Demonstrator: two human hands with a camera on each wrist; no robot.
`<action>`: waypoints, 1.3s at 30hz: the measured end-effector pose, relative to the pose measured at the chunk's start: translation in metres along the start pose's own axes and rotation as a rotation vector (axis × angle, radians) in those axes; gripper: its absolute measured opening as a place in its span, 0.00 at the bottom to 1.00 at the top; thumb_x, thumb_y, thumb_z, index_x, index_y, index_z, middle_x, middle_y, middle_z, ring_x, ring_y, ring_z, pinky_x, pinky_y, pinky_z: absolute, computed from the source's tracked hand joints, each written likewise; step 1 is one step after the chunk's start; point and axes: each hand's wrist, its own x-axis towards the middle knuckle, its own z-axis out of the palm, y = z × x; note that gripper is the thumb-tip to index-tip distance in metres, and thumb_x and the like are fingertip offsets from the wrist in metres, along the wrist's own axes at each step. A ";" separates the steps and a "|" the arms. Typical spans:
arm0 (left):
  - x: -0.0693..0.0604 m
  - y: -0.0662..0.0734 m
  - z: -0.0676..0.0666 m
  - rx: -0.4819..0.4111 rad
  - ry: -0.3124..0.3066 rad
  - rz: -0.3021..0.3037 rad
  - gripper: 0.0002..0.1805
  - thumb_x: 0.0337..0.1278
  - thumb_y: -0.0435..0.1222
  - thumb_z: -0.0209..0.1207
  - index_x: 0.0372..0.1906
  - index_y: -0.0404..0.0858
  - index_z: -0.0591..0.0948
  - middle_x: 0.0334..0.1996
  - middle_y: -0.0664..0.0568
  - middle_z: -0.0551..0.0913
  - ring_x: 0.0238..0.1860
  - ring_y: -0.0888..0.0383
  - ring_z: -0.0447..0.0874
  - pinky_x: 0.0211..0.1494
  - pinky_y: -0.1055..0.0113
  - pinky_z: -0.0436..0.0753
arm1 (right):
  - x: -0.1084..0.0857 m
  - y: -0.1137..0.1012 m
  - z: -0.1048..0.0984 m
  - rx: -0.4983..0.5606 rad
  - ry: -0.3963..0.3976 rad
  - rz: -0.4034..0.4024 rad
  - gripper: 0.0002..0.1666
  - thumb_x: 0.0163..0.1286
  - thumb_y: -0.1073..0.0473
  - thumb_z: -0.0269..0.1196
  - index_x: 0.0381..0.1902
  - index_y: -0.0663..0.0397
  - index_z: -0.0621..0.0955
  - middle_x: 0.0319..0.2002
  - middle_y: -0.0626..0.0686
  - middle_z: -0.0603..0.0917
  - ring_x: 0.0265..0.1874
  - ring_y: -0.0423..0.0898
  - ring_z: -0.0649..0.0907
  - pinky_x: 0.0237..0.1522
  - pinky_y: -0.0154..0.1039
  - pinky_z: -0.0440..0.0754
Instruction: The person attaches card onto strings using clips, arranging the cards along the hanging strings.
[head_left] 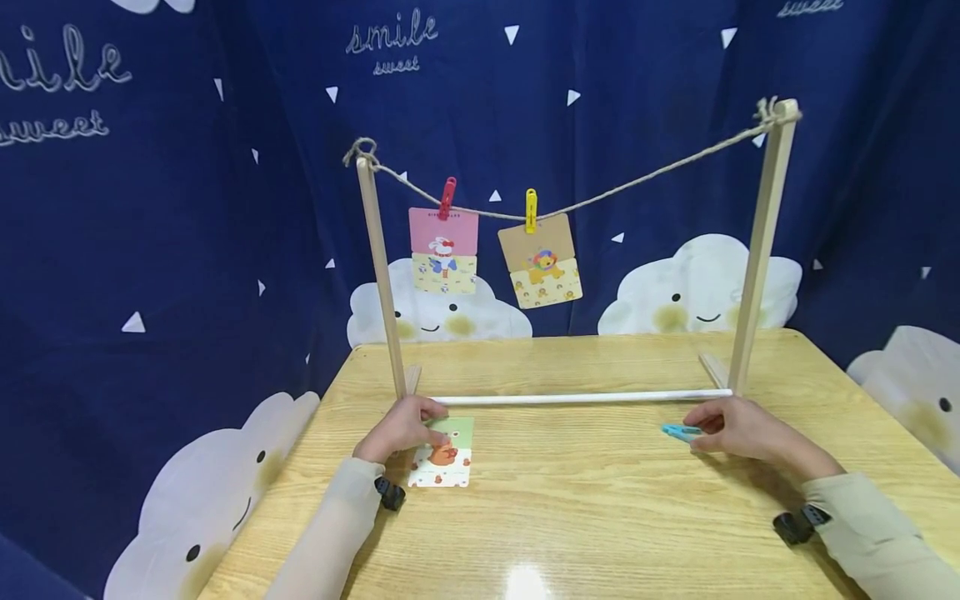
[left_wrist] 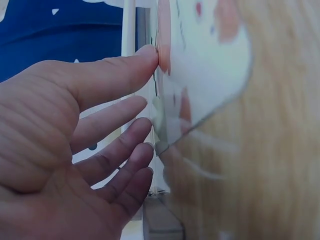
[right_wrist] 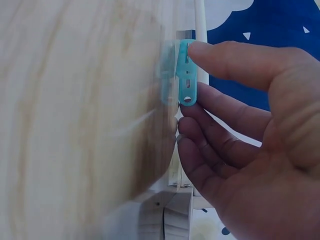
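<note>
My left hand is over a green-and-white card lying on the table, which has an orange-brown animal printed on it. In the left wrist view its thumb touches the card, while the loosely bent fingers reach down around the card's far edge. At the right, my right hand has a light-blue clothespin between thumb and fingers, down at the tabletop. The right wrist view shows the thumb at one end of the clothespin; the index fingertip is partly hidden behind it.
A wooden frame has two upright posts and a white rod near the table. A sagging rope joins the post tops. On it hang a pink card by a red clothespin and a tan card by a yellow clothespin.
</note>
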 end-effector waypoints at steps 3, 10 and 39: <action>0.000 0.001 -0.001 -0.005 -0.014 0.003 0.29 0.46 0.37 0.80 0.57 0.37 0.87 0.55 0.49 0.87 0.58 0.46 0.82 0.63 0.48 0.79 | 0.001 -0.001 0.000 -0.003 -0.004 0.003 0.21 0.59 0.56 0.79 0.47 0.60 0.87 0.40 0.50 0.89 0.38 0.42 0.84 0.38 0.34 0.82; 0.000 0.003 -0.002 0.008 -0.051 0.000 0.28 0.46 0.37 0.81 0.55 0.36 0.87 0.49 0.49 0.86 0.51 0.50 0.82 0.57 0.52 0.81 | 0.001 0.002 0.001 0.003 -0.012 0.022 0.21 0.59 0.56 0.79 0.47 0.60 0.87 0.40 0.50 0.88 0.39 0.44 0.85 0.38 0.34 0.82; 0.003 0.004 0.002 0.041 -0.066 -0.006 0.21 0.43 0.36 0.82 0.43 0.38 0.85 0.35 0.52 0.81 0.36 0.57 0.75 0.45 0.62 0.77 | 0.001 0.003 0.002 -0.009 -0.015 -0.013 0.17 0.58 0.57 0.79 0.43 0.56 0.88 0.36 0.47 0.88 0.34 0.36 0.82 0.35 0.33 0.81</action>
